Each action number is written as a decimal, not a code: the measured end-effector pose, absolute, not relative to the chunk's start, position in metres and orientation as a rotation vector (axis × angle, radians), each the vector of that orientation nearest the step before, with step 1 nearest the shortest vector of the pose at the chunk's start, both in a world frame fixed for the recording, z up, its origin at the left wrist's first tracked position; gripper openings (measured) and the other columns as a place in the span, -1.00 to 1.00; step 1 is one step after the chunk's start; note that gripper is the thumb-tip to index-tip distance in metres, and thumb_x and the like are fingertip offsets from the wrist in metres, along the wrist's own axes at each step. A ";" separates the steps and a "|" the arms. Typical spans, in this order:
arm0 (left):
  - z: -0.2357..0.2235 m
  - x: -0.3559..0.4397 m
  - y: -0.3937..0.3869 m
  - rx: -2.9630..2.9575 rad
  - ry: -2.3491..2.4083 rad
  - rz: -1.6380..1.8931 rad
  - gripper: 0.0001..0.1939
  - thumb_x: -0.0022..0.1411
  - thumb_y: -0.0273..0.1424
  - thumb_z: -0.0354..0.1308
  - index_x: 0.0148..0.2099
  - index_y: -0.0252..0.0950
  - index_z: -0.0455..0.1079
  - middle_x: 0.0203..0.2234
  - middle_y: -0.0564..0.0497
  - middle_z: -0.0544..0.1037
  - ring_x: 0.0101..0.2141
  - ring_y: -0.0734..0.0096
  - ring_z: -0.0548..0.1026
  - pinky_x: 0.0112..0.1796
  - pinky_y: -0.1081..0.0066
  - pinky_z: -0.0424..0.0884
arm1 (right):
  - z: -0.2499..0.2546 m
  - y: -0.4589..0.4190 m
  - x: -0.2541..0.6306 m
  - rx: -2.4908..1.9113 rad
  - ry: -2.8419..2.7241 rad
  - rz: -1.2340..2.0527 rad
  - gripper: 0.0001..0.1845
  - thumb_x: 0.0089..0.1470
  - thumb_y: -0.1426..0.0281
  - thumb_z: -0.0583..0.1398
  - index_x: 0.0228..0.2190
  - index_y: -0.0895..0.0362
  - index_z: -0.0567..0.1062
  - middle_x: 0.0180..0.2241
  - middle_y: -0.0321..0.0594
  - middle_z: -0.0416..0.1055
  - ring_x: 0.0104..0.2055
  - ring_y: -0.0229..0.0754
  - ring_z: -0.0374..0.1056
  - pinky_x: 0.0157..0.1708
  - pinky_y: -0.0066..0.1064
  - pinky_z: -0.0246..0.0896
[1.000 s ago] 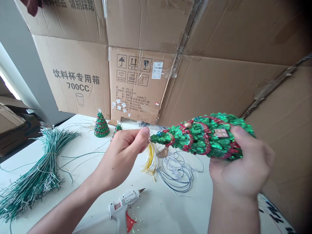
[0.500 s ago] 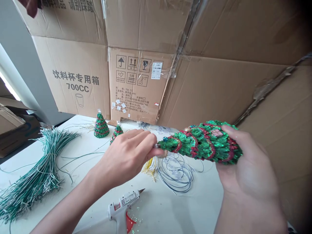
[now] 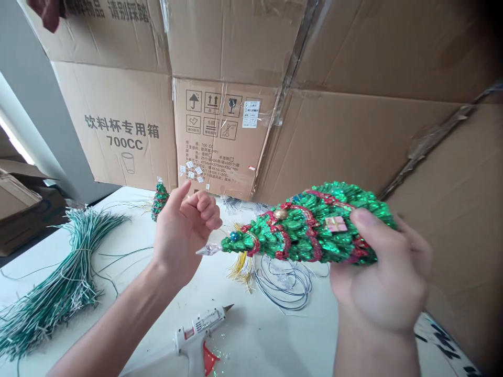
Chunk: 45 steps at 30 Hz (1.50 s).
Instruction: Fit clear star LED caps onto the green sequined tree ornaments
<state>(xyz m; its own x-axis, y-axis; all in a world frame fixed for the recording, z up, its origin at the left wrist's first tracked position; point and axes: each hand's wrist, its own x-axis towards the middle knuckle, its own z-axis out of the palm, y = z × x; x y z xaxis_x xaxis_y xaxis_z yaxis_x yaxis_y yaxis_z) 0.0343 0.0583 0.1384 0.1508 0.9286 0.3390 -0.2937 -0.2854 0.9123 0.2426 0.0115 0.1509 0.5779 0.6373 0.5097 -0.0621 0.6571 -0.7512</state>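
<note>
My right hand (image 3: 381, 272) grips a tall cone-shaped Christmas tree ornament (image 3: 302, 230), which lies sideways and is covered in green sequins with red garland. A clear pointed topper (image 3: 208, 250) sticks out from the tree's tip. My left hand (image 3: 186, 225) holds nothing, its fingers curled and its thumb raised, just left of and above the tip. Behind that hand stands a small sequined tree (image 3: 159, 200), partly hidden.
On the white table (image 3: 267, 340) lie a large bundle of green-and-white wires (image 3: 58, 277), a yellow tassel bunch (image 3: 242, 267), coiled dark wire (image 3: 285, 280) and a white hot glue gun (image 3: 200, 332). Stacked cardboard boxes (image 3: 121, 125) stand behind. Another person's hand (image 3: 45, 8) shows at top left.
My left hand has let go of the tree's tip and moved up and left. The tree has swung left, and the clear topper now shows at its tip.
</note>
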 end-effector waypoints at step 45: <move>0.131 0.033 0.047 2.432 0.555 1.598 -0.53 0.49 -0.56 0.09 -0.44 -0.24 -0.04 -0.58 0.20 0.02 -0.57 0.59 0.00 -0.52 0.41 -0.04 | 0.153 0.025 0.271 -1.038 -0.586 0.704 -0.65 -0.39 0.22 0.56 -0.52 0.09 0.65 -0.47 -0.36 0.55 -0.46 -0.21 0.45 -0.40 -0.33 0.51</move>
<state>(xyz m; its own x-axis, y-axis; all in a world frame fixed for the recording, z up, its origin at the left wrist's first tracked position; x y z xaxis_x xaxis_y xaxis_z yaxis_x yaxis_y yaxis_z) 0.0328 0.0466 0.1309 0.3533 0.4014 0.8450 0.2091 -0.9143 0.3469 0.2709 0.0247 0.1529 0.6436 0.7581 0.1052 -0.2410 0.3312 -0.9123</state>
